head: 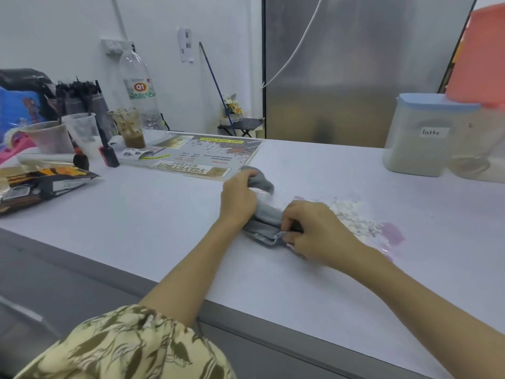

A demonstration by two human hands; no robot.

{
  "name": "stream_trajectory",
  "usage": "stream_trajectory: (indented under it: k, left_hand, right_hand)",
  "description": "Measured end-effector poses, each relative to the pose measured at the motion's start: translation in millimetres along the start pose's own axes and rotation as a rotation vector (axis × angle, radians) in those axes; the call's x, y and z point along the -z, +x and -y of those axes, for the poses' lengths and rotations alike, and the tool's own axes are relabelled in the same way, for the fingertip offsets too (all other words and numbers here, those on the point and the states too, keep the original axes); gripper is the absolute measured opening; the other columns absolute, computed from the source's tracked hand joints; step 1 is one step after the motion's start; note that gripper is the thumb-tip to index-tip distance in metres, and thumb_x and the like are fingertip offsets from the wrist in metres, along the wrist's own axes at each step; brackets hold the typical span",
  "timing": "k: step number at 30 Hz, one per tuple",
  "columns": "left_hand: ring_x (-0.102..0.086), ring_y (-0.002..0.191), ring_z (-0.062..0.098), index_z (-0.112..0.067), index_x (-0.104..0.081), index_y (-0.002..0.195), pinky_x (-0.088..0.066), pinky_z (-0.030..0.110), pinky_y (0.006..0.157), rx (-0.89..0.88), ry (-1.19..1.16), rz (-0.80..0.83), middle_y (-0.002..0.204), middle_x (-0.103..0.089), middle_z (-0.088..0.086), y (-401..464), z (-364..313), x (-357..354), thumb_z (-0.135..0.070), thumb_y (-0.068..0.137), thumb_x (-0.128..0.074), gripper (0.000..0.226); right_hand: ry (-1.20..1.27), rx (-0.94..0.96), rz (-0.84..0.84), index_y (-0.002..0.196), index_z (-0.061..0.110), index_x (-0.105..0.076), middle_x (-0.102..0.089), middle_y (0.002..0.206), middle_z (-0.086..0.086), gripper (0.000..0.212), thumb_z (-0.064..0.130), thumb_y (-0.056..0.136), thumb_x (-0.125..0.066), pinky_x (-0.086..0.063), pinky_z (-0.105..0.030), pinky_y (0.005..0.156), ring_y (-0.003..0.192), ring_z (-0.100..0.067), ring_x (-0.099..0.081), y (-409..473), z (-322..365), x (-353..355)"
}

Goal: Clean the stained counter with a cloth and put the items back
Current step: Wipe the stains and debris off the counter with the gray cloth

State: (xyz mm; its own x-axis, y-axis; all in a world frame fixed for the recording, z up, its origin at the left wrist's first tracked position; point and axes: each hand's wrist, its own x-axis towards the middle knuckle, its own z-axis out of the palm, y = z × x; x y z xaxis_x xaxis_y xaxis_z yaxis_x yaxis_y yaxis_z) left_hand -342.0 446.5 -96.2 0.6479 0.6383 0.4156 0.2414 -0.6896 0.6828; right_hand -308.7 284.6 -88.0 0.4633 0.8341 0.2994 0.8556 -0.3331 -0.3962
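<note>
A grey cloth [263, 220] lies bunched on the white counter [164, 222], held at both ends. My left hand [239, 199] grips its far end, with a fold sticking out past the fingers. My right hand [314, 231] pinches the near, folded end against the counter. Just right of that hand spreads the stain [355, 218]: a patch of white crumbly powder with pink smears around it. The cloth touches the stain's left edge.
A "latte" container [420, 138] with a blue lid and a second jar stand at the back right. A laminated menu [202, 157] lies at the back centre. Cups, a water bottle [139, 91] and snack bags [41, 181] crowd the left.
</note>
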Motion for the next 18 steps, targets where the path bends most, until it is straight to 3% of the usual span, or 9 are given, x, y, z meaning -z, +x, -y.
stream_trajectory:
  k: [3, 6, 8, 10, 12, 14, 15, 18]
  left_hand:
    - [-0.051, 0.118, 0.028, -0.011, -0.06, 0.123, -0.039, 0.027, 0.091, 0.03, 0.066, -0.054, 0.125, -0.061, 0.012, 17, 9, 49, 0.012, 0.081, -0.036, 0.053]
    - [-0.048, 0.121, 0.026, -0.013, -0.061, 0.122, -0.039, 0.025, 0.091, 0.091, 0.108, 0.002, 0.128, -0.058, 0.009, 24, 30, 94, 0.013, 0.081, -0.035, 0.055]
    - [-0.048, 0.12, 0.026, -0.016, -0.059, 0.124, -0.04, 0.026, 0.091, 0.152, 0.18, 0.077, 0.129, -0.057, 0.008, 17, 55, 109, 0.01, 0.083, -0.037, 0.053]
    - [-0.044, 0.124, 0.027, -0.014, -0.05, 0.132, -0.036, 0.028, 0.097, 0.225, 0.258, 0.176, 0.136, -0.05, 0.01, 1, 81, 106, 0.002, 0.09, -0.039, 0.047]
    - [-0.036, 0.13, 0.028, -0.005, -0.042, 0.136, -0.026, 0.029, 0.105, 0.218, 0.333, 0.228, 0.141, -0.041, 0.013, -15, 97, 95, -0.014, 0.096, -0.033, 0.042]
    - [-0.032, 0.131, 0.033, 0.004, -0.038, 0.135, -0.021, 0.036, 0.111, 0.172, 0.399, 0.22, 0.141, -0.035, 0.02, -22, 101, 79, -0.035, 0.09, -0.016, 0.063]
    - [-0.027, 0.135, 0.035, 0.006, -0.033, 0.137, -0.016, 0.039, 0.114, 0.163, 0.443, 0.224, 0.145, -0.03, 0.023, -24, 96, 71, -0.038, 0.087, -0.011, 0.07]
    - [-0.001, 0.146, 0.03, 0.006, -0.009, 0.146, 0.002, 0.04, 0.118, 0.087, 0.638, 0.328, 0.156, -0.005, 0.021, -40, 64, 46, -0.02, 0.101, -0.014, 0.053]
  right_hand:
    - [0.081, 0.146, 0.009, 0.081, 0.007, -0.067, -0.055, 0.082, 0.004, 0.008, 0.001, 0.08, -0.061, -0.036, -0.013, 0.063, 0.077, -0.016, -0.051, 20, 33, -8]
    - [0.083, 0.282, 0.136, 0.098, 0.01, -0.07, -0.063, 0.099, -0.004, 0.025, -0.001, 0.08, -0.056, -0.044, -0.028, 0.079, 0.093, -0.023, -0.057, 36, 66, -23]
    - [0.053, 0.326, 0.25, 0.12, 0.017, -0.06, -0.058, 0.109, -0.007, 0.036, 0.006, 0.086, -0.054, -0.043, -0.033, 0.085, 0.099, -0.024, -0.054, 38, 82, -41]
    - [-0.053, 0.371, 0.298, 0.13, 0.023, -0.053, -0.051, 0.116, -0.007, 0.037, 0.019, 0.094, -0.049, -0.042, -0.036, 0.087, 0.098, -0.028, -0.051, 35, 90, -59]
    - [-0.156, 0.402, 0.286, 0.123, 0.024, -0.06, -0.05, 0.119, -0.005, 0.031, 0.027, 0.096, -0.045, -0.042, -0.036, 0.087, 0.096, -0.029, -0.049, 34, 90, -66]
    - [-0.117, 0.37, 0.318, 0.116, 0.023, -0.067, -0.055, 0.112, -0.004, 0.027, 0.026, 0.094, -0.051, -0.042, -0.033, 0.083, 0.096, -0.027, -0.05, 33, 86, -58]
    - [-0.086, 0.356, 0.338, 0.111, 0.022, -0.069, -0.057, 0.106, -0.001, 0.025, 0.024, 0.092, -0.055, -0.042, -0.032, 0.08, 0.095, -0.025, -0.053, 31, 82, -51]
    - [-0.061, 0.327, 0.398, 0.096, 0.022, -0.074, -0.058, 0.083, 0.01, 0.016, 0.022, 0.083, -0.064, -0.044, -0.024, 0.069, 0.081, -0.015, -0.055, 15, 63, -26]
